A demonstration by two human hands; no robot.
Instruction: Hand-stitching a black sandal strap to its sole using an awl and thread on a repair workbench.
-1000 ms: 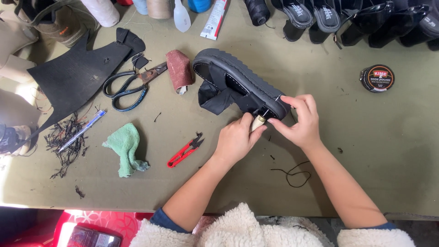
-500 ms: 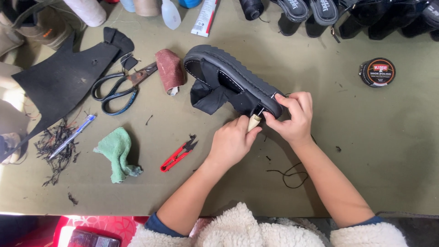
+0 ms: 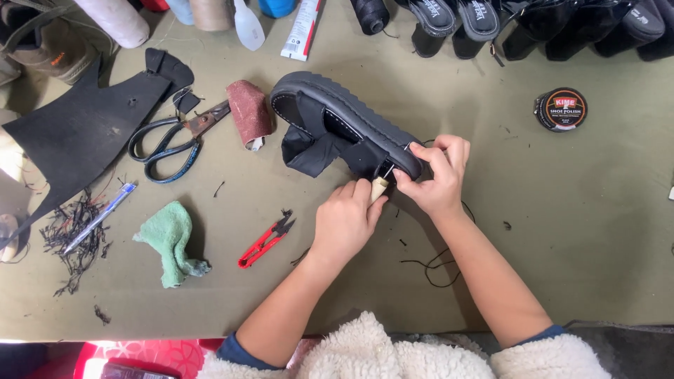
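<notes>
The person is working at the heel end of a black shoe (image 3: 337, 119) lying on the table (image 3: 562, 231). The left hand (image 3: 347, 221) is gripping a wooden-handled awl (image 3: 380, 186), pressing it into the sole edge, while the right hand (image 3: 435, 175) is pinching the heel just beside it.

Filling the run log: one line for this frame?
left hand: grips awl | right hand: steadies black shoe | on table

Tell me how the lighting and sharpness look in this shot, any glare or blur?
Head view: soft, even light, short shadows under the left hand and right hand; the black shoe is sharp; mild sheen on its sole edge; overexposed white patch at the far left edge; slight wide-angle bending toward the corners.
</notes>
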